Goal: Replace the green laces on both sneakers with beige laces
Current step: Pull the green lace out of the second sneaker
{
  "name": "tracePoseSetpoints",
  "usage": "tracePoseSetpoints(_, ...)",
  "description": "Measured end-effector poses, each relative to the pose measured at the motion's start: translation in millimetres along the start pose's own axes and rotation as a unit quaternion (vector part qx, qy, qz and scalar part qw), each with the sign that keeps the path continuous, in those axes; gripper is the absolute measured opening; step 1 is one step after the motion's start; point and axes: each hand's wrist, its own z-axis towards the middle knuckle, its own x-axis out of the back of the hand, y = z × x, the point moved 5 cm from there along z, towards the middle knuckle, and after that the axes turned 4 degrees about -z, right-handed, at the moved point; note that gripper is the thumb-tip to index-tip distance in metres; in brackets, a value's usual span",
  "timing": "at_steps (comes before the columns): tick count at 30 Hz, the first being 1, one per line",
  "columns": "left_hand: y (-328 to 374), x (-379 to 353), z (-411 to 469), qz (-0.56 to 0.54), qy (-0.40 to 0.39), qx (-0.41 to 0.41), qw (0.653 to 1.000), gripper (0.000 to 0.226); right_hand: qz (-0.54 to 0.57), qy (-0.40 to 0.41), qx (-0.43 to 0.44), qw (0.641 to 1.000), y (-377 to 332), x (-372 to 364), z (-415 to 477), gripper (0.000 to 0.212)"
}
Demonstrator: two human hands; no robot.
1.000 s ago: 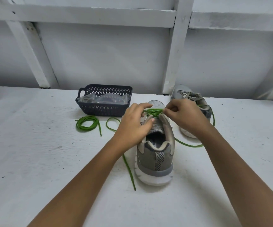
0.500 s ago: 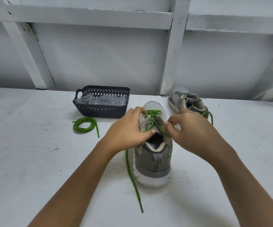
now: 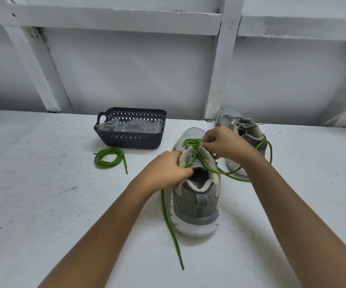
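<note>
Your left hand (image 3: 168,169) curls round the left side of the near sneaker (image 3: 197,206) and holds it by its soft top edge. Your right hand (image 3: 224,145) pinches the green lace (image 3: 191,140) up by the front holes, finger and thumb tight on it.

The near sneaker stands in the middle of the surface (image 3: 43,204), heel toward you and toe toward the wall (image 3: 126,69). It is grey, with netted cloth at the toe, smooth tan strips by the lace holes, a zigzag loop on the heel and a thick white sole. The green lace is round like a cord. One end runs down the left of the shoe and lies on the surface near you. The other end swings out to the right in a big loop and goes under your right arm.

The far sneaker (image 3: 230,117) sits behind your right hand, close to the wall, with pale laces in it. A coiled green lace (image 3: 110,157) lies in a ring on the left, just in front of the basket (image 3: 130,140). The basket is dark plastic with little diamond holes and a handle. A clear, crinkly plastic bag (image 3: 130,126) lies inside.

The surface is white, rough and speckled. The most room is on your left, between the coil and you. On the right, the lace loop lies in the way.
</note>
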Motion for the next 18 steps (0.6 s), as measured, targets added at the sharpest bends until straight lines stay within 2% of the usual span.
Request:
tracePoseSetpoints(6, 1.6, -0.9, -1.3, 0.007, 0.001, 0.009, 1.0, 0.024, -0.041, -0.002, -0.037, 0.998, 6.6, -4.7, 13.1, 0.029)
tracePoseSetpoints(10, 0.6, -1.3, -1.5, 0.0, 0.001, 0.015, 1.0, 0.024, -0.057, 0.039, -0.035, 0.997, 5.9, -7.9, 17.7, 0.022)
tracePoseSetpoints(12, 0.5, -1.6, -1.6, 0.001, 0.004, 0.016, 1.0, 0.026, -0.012, 0.07, -0.042, 0.997, 8.0, -7.4, 13.5, 0.03)
tracePoseSetpoints(14, 1.4, -1.8, -1.6, 0.004, 0.009, 0.015, 1.0, 0.025, 0.104, 0.08, -0.077, 0.988, 16.9, -7.5, 7.7, 0.038)
tracePoseSetpoints(16, 2.1, -1.9, -1.4, 0.003, 0.012, 0.013, 1.0, 0.023, 0.219, 0.053, -0.103, 0.969, 22.3, -9.5, 1.1, 0.039)
tracePoseSetpoints(18, 2.6, -1.5, -1.5, -0.001, 0.013, 0.014, 1.0, 0.022, 0.21, 0.025, -0.078, 0.974, 21.5, -11.0, -3.4, 0.031)
